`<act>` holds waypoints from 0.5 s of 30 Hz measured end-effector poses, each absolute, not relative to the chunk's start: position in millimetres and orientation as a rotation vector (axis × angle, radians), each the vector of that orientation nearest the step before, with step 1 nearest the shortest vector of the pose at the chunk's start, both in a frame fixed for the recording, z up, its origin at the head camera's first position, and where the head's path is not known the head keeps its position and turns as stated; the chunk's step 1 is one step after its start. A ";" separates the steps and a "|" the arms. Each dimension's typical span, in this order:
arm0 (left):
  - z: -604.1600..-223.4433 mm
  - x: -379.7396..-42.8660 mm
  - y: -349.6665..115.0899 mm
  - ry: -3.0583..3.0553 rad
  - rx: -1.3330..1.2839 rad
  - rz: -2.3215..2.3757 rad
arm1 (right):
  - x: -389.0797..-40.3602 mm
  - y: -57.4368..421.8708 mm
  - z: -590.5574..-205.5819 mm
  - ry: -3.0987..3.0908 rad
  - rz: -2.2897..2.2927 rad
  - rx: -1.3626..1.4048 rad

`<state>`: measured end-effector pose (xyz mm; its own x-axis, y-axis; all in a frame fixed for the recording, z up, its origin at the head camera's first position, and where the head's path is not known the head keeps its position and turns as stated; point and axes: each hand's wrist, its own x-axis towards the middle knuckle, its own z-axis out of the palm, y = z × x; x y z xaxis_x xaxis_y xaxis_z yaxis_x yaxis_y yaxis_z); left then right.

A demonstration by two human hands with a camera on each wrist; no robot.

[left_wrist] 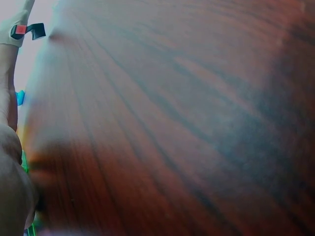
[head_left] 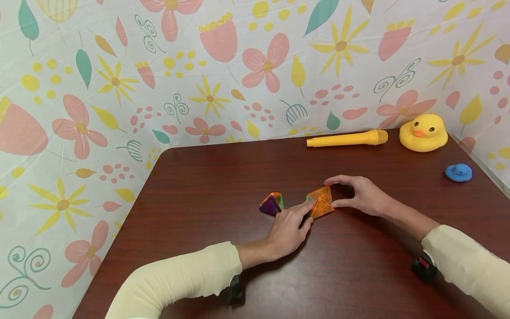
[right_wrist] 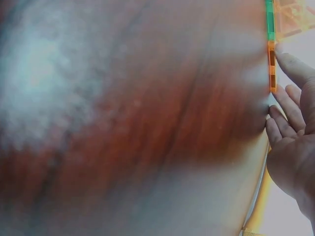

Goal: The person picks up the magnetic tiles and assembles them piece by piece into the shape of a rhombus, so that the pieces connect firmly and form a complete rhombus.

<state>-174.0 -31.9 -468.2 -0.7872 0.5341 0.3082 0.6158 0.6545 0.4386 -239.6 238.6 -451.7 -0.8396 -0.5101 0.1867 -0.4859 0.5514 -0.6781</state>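
Observation:
In the head view, translucent orange magnetic tiles (head_left: 322,208) lie together on the dark wood table, with a little green at their left side. My left hand (head_left: 288,230) holds their left side, index fingertip on top and thumb by the lower corner. Around the right side curves my right hand (head_left: 366,195), thumb and index finger spread apart, their tips right at the tile edges. The right wrist view gives this hand (right_wrist: 295,123) fairly straight fingers, beside the orange tile edge (right_wrist: 272,69). Left of the tiles sits a small purple, orange and green pyramid (head_left: 271,204).
A yellow toy microphone (head_left: 346,139) lies along the table's back edge. Near the back right corner stand a yellow rubber duck (head_left: 423,134) and a smaller blue duck (head_left: 458,173). A flower-patterned cloth (head_left: 255,97) rises behind the table (head_left: 207,177).

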 end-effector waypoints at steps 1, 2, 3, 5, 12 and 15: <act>-468.2 -174.0 -31.8 -2.717 -0.951 -0.804 | -239.8 239.0 -451.4 2.733 -1.173 -0.877; -468.2 -174.0 -31.8 -2.717 -0.950 -0.803 | -240.0 239.4 -451.1 2.729 -1.166 -0.876; -468.2 -174.0 -31.8 -2.718 -0.950 -0.802 | -240.2 239.6 -450.9 2.727 -1.157 -0.878; -468.2 -174.0 -31.8 -2.718 -0.950 -0.799 | -240.6 239.6 -450.8 2.724 -1.149 -0.888; -469.2 -174.1 -31.9 -2.718 -0.951 -0.809 | -240.3 238.6 -451.9 2.737 -1.145 -0.915; -469.8 -174.2 -32.1 -2.715 -0.953 -0.816 | -240.2 237.9 -451.7 2.742 -1.154 -0.926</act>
